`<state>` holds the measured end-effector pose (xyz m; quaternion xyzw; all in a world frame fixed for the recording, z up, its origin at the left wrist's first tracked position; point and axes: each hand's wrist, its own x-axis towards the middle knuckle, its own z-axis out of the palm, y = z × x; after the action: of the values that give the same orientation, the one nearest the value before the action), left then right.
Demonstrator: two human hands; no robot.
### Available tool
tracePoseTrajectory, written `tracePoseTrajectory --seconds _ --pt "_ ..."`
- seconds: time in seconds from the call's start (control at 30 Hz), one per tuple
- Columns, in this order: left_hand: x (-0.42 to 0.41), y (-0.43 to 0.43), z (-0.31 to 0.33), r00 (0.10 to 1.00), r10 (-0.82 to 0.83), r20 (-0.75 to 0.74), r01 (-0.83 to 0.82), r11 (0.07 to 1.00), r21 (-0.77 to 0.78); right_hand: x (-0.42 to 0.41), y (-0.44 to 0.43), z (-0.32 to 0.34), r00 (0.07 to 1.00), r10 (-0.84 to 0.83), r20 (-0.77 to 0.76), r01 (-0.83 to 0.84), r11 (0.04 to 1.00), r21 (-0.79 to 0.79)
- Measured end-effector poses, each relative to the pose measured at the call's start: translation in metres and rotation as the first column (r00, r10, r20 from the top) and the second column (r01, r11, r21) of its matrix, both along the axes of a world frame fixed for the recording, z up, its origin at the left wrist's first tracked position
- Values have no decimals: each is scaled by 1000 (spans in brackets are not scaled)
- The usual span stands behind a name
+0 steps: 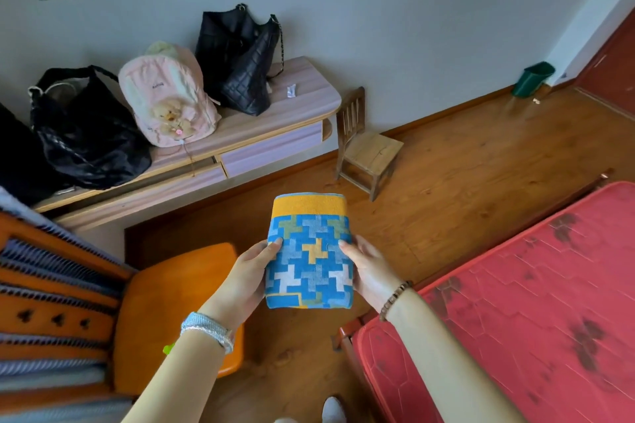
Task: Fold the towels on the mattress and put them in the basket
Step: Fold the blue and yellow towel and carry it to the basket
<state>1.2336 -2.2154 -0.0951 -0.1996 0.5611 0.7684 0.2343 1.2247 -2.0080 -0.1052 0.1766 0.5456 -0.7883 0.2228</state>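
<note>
Towel: I am seeing the blue patterned towel [311, 251], its yellow band at the top, hanging in mid-air at the centre of the frame above the wooden floor [464, 165]. It is folded into a thick, compact rectangle and is touching neither bed nor container.
Left hand: the left hand [249, 275] is gripping the towel's left edge. Its fingers [275, 244] are pinching the bundle, thumb lying on the top face and the rest going underneath, out of sight.
Right hand: the right hand [369, 271] is mirroring that on the right edge, thumb on top.
Why held so: I am judging that the two-sided pinch is pressing the layers together so the fold is not springing open during the carry.
Mattress: the red mattress [515, 285] is lying at the lower right of the frame, just beside the right forearm. No towel is showing on the part in view.
Basket: I am not finding one I can be sure of. A green bin [532, 77] is standing at the upper right, well apart, and I cannot tell whether it is the target.
Stage: folding is looking finished for this towel, and I am reading the placing as not yet done.
</note>
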Motion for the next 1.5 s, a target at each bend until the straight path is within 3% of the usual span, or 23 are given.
tracePoseTrajectory --seconds 0.57,0.9,1.23,1.5 --pt "-227 14 -21 966 -259 -30 259 966 5 -168 11 -20 966 -257 24 256 966 32" --pt "-347 21 -28 871 -489 -54 487 873 -33 -244 6 -13 891 -448 77 450 893 -6" --pt "-411 94 -47 769 -639 21 639 769 6 -276 57 -29 783 -616 87 613 788 62" --pt "-474 201 -30 688 -726 12 726 687 -28 -320 145 -28 691 -719 68 720 693 10"
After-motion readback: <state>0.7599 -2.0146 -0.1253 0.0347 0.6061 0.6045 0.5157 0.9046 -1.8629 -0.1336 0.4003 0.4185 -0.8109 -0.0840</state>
